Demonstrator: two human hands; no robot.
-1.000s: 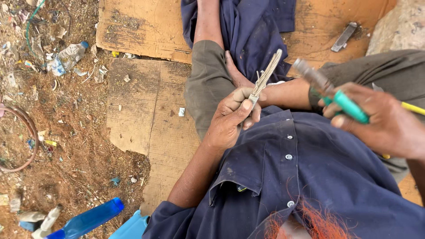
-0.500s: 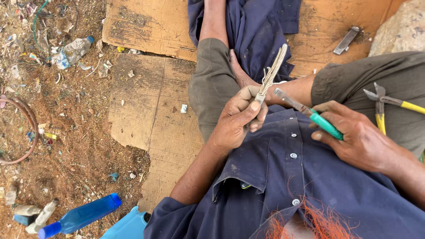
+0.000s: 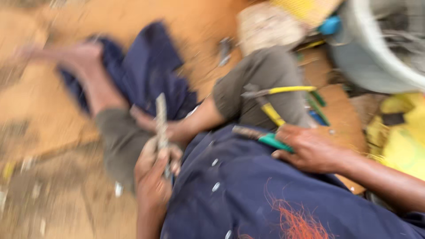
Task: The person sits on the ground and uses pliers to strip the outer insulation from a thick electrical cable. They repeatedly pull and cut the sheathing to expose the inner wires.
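1. The whole view is smeared by motion, so fine detail is hard to read.
2. The left hand (image 3: 155,175) is curled shut around the lower end of a thin, pale grey metal strip (image 3: 161,118), which stands nearly upright above the fist, in front of the bent knee in grey-green trousers (image 3: 117,141).
3. The right hand (image 3: 312,150) lies on the lap of the dark blue button shirt (image 3: 248,194), its fingers closed around the green handle of a slim metal-tipped tool (image 3: 261,136); the tip points left, toward the strip but apart from it.
4. A pair of yellow-handled pliers (image 3: 276,99) rests on the other trouser leg, just above the right hand and not touching it.
5. A tuft of thin orange-red wire strands (image 3: 296,221) lies on the shirt near the bottom edge.
6. A folded dark blue cloth (image 3: 146,75) is spread on the brown cardboard sheet (image 3: 53,102) that covers the ground beyond the legs.
7. A large pale grey round casing (image 3: 376,57) sits at the upper right, with a yellow object (image 3: 398,137) below it; what that object is cannot be told.
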